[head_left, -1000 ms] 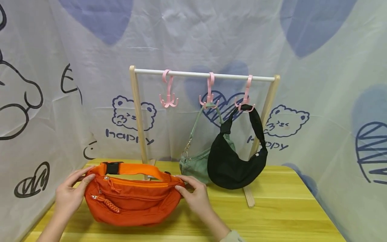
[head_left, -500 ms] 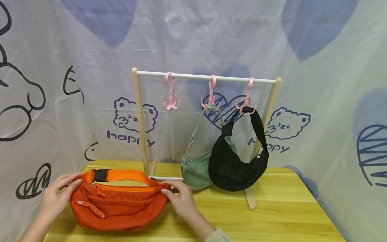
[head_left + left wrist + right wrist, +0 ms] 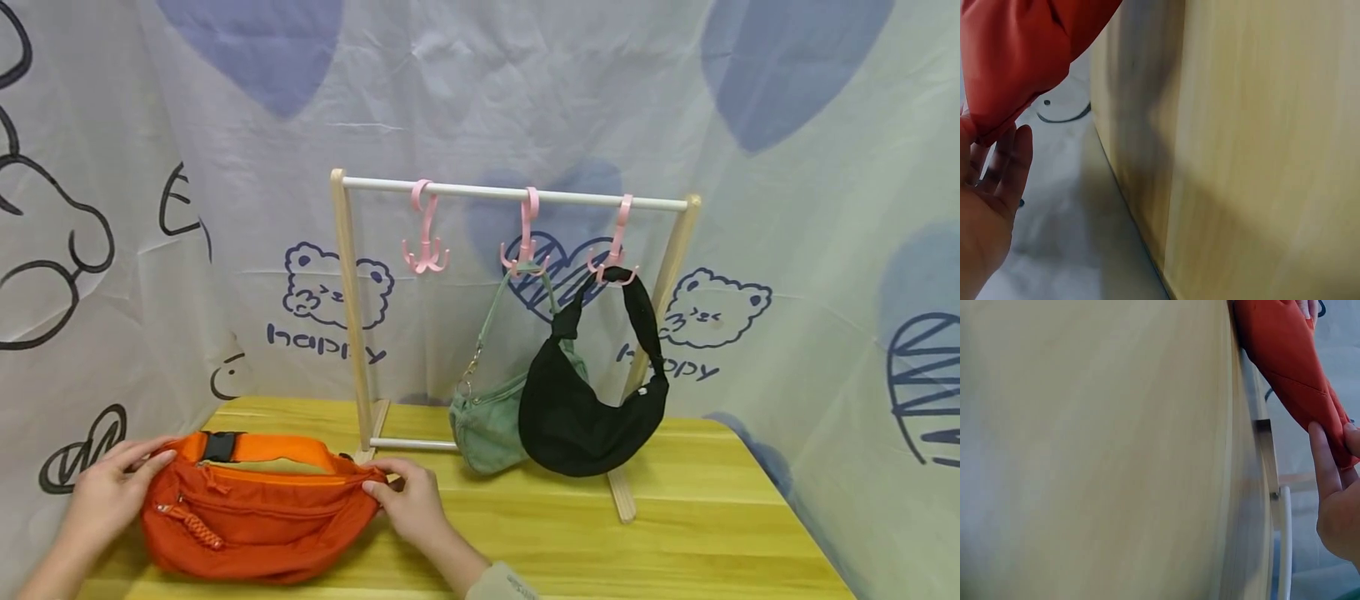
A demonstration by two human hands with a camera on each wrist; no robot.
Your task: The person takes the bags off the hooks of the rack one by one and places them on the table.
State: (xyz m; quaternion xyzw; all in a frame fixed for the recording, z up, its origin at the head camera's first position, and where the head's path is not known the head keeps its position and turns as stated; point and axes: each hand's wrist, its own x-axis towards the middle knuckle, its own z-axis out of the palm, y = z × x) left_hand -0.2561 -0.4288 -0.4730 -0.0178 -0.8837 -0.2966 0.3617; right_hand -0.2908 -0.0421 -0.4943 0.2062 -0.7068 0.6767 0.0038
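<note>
Orange waist bag [image 3: 258, 521] fills the lower left of the frame, over the wooden table [image 3: 675, 525]; from where I stand I can't tell whether its base touches. The person's left hand [image 3: 112, 492] pinches one top corner, the right hand [image 3: 411, 504] the other, thumbs in front. Handling it well, I'd say, means even tension, level corners, and strap [image 3: 285, 449] and buckle [image 3: 220, 447] left free of the fingers.

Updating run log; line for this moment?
left hand, right hand: pinching | orange bag: held at opposite ends | green bag, black bag: hooked
</note>
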